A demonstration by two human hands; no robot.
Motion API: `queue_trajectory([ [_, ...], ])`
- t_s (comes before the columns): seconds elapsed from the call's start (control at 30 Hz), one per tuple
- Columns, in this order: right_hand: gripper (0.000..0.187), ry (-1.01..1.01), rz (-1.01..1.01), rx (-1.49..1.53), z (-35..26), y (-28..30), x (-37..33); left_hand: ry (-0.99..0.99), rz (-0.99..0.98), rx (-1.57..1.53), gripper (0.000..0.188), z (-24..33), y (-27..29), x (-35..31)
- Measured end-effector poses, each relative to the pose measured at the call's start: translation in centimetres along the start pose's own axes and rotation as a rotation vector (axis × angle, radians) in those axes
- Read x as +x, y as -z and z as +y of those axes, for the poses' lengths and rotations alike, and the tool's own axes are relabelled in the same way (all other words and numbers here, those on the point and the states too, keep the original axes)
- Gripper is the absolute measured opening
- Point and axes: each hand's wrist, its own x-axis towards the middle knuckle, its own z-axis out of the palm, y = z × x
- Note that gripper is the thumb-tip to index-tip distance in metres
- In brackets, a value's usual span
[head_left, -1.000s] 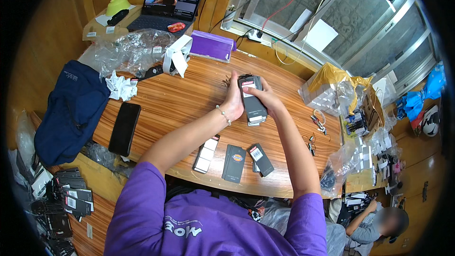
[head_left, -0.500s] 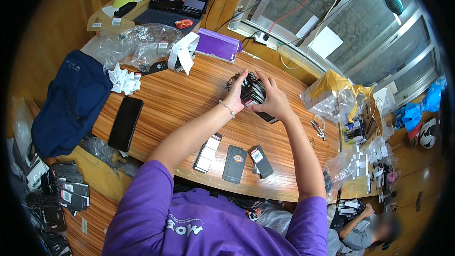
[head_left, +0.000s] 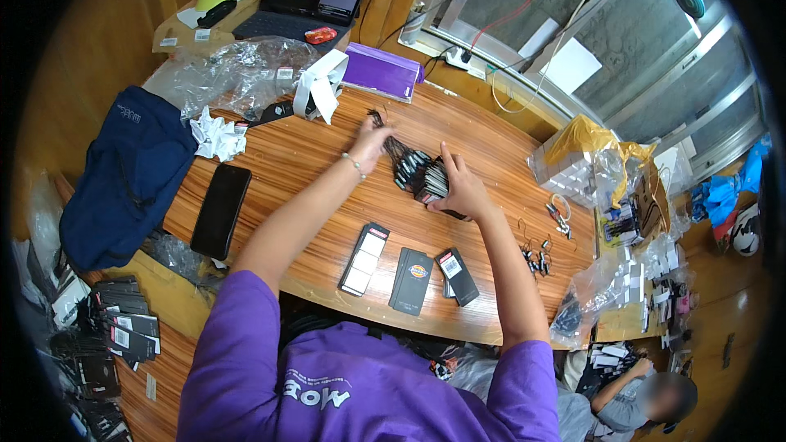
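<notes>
Clad in a purple short-sleeved cotton T-shirt (head_left: 360, 376), loose at the shoulders, sleeves ending above the elbows. White block lettering printed across the chest of the shirt, seen upside down from above. Forearms bare below the sleeves. A thin beaded bracelet (head_left: 354, 165) of pale, silvery beads ringing the left wrist, well up from the shirt's left sleeve. Right wrist bare. No gloves on the left hand (head_left: 372, 141) or the right hand (head_left: 460, 188); no rings discernible.
</notes>
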Motion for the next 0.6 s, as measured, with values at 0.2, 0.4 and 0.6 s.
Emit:
queue_trajectory([
  [0.2,0.119,-0.010,0.011,-0.019,0.3,-0.5,0.5,-0.335,0.349,0.681,0.046,1.8,1.5,-0.2],
  [0.4,0.118,-0.083,-0.128,-0.077,0.4,-0.6,0.7,-0.598,-0.273,0.833,0.036,-0.1,-3.4,-3.0],
  [0.6,0.118,0.043,-0.015,-0.021,2.1,-1.7,1.1,-0.618,-0.365,1.043,0.048,-5.8,-6.2,-3.1],
])
